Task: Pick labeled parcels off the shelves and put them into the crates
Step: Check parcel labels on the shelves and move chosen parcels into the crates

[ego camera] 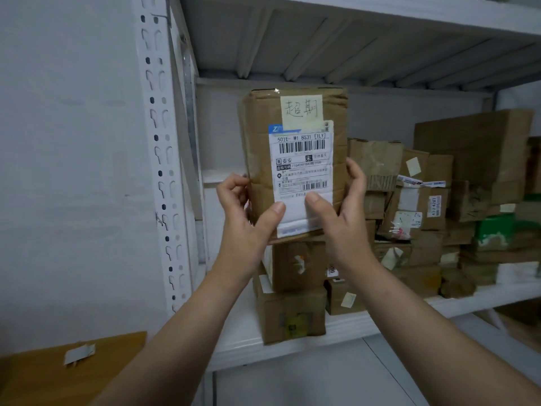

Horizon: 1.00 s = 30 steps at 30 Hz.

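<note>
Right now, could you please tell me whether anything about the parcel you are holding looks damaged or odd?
The parcel held by the left hand and right hand is creased along its edges, and a handwritten yellow note overlaps its shipping label.

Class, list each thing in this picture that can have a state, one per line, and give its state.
Held parcel: upright, closed, label facing the camera, gripped at both sides.
Left hand: grips the parcel's left edge, thumb on the label.
Right hand: grips its right edge, thumb on the label.
Yellow note: stuck on, overlapping the label's top.
Shelf parcels: stacked, closed.
</note>
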### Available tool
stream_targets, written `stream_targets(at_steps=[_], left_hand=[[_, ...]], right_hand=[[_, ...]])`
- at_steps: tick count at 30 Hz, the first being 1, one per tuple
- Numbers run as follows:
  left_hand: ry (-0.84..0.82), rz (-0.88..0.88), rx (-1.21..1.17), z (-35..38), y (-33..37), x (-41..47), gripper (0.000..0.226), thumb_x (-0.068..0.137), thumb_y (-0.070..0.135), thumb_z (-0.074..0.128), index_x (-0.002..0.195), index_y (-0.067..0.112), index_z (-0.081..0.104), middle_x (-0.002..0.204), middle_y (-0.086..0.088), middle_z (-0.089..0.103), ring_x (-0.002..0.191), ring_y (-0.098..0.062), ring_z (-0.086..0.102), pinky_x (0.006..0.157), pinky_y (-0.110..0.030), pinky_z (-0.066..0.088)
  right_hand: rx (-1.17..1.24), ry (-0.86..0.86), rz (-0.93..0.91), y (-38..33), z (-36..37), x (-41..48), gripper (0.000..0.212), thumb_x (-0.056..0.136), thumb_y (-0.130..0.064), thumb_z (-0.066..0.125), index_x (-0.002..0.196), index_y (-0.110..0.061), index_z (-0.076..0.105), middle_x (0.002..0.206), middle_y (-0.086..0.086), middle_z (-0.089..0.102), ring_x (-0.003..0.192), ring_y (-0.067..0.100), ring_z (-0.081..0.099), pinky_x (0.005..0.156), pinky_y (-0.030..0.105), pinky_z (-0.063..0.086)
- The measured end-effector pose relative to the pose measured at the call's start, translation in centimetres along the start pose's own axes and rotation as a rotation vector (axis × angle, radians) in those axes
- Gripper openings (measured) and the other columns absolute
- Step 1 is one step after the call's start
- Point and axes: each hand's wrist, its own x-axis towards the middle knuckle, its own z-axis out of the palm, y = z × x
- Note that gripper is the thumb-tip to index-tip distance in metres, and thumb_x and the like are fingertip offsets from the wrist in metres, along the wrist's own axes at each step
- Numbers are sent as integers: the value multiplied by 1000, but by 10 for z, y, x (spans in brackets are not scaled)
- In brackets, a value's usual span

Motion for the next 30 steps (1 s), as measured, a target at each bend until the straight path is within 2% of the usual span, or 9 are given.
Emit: stream_targets(at_steps=[2, 4, 6, 8, 12, 17, 20, 24, 30], left_hand=[[-38, -6, -37, 19, 0, -8, 50, 72, 39, 61, 109, 29, 29, 116, 0, 50, 106, -2, 58, 85, -21, 50], [-50, -16, -69, 41, -4, -16, 49, 73, 38, 61, 109, 30, 29, 119, -6, 50, 111, -8, 57, 87, -23, 49], [-72, -59, -114, 67, -8, -27, 49, 74, 38, 62, 109, 31, 29, 125, -14, 48, 116, -16, 55, 91, -28, 49], [-114, -96, -169, 97, -12, -40, 50, 75, 36, 62, 112, 30, 29, 126, -13, 49, 117, -15, 55, 91, -25, 49], [-216, -192, -271, 164, -20, -69, 58, 75, 37, 62, 123, 35, 28, 133, -12, 49, 123, -20, 52, 100, -36, 46], [-310, -329, -362, 270, -23, -115, 58, 72, 39, 58, 123, 35, 31, 132, -9, 51, 120, -17, 53, 96, -26, 45], [-372, -424, -428, 344, -22, -150, 52, 75, 34, 59, 122, 33, 34, 126, -4, 55, 114, -9, 56, 88, -17, 45], [-490, -542, -523, 436, -18, -200, 41, 94, 7, 52, 121, 35, 40, 118, 14, 57, 106, 4, 59, 82, -15, 48], [-651, -647, -520, 544, -10, -246, 52, 97, 17, 50, 143, 30, 32, 118, 24, 55, 103, 13, 57, 77, -9, 47]], right_hand=[[-28, 62, -8, -6, -19, -12, 58, 75, -43, 63, 124, -41, 31, 125, -10, 53, 114, 3, 56, 92, 19, 48], [-58, 103, 1, -11, -42, -24, 60, 78, -36, 67, 125, -38, 30, 124, -9, 54, 112, 6, 58, 92, 23, 50], [-104, 139, 26, -15, -68, -36, 60, 80, -28, 66, 126, -36, 29, 121, -9, 54, 108, 0, 59, 86, 17, 49], [-163, 183, 55, -17, -97, -50, 62, 80, -28, 66, 128, -32, 28, 122, -7, 53, 106, -4, 58, 83, 12, 47], [-263, 272, 152, -18, -167, -83, 62, 79, -30, 67, 129, -32, 28, 124, 0, 55, 106, -3, 58, 86, 14, 47], [-333, 343, 272, -32, -274, -128, 53, 82, -26, 62, 126, -32, 34, 127, 2, 55, 112, 6, 57, 91, 20, 48], [-381, 397, 342, -43, -348, -160, 48, 82, -25, 61, 123, -34, 38, 126, 2, 56, 115, 10, 56, 96, 27, 48], [-434, 509, 447, -57, -436, -207, 45, 88, -18, 63, 124, -29, 37, 126, 2, 55, 115, 12, 55, 95, 25, 49], [-526, 646, 569, -68, -537, -252, 44, 93, -13, 59, 128, -25, 34, 128, 0, 55, 111, 5, 57, 94, 25, 50]])
